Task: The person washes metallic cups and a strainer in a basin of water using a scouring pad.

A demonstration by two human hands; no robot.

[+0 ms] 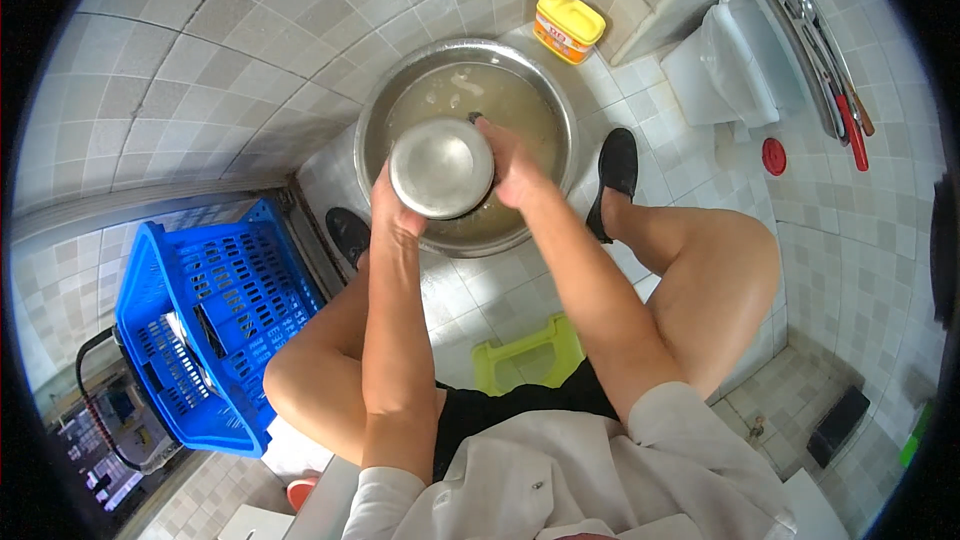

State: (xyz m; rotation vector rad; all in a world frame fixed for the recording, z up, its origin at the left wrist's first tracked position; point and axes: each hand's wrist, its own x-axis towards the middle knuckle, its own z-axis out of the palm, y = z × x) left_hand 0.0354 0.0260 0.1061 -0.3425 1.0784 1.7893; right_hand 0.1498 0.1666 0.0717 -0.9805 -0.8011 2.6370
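A round silvery metal container (441, 168) is held between my two hands, its flat circular face turned up. My left hand (397, 208) grips its left and near side. My right hand (513, 166) is closed against its right side, with a small dark piece at the fingertips that I cannot make out. Directly beneath is a wide steel basin (366, 165) of cloudy, brownish water with some foam on it. The container hangs over the water; whether its lower edge touches the water is hidden.
A yellow pump bottle (568, 24) stands behind the basin. To the left is a blue plastic basket (245, 285) with things inside. A green stool (527, 352) shows between my legs. On the right wall hang a white bin (700, 75) and a rack of red-handled utensils (822, 55).
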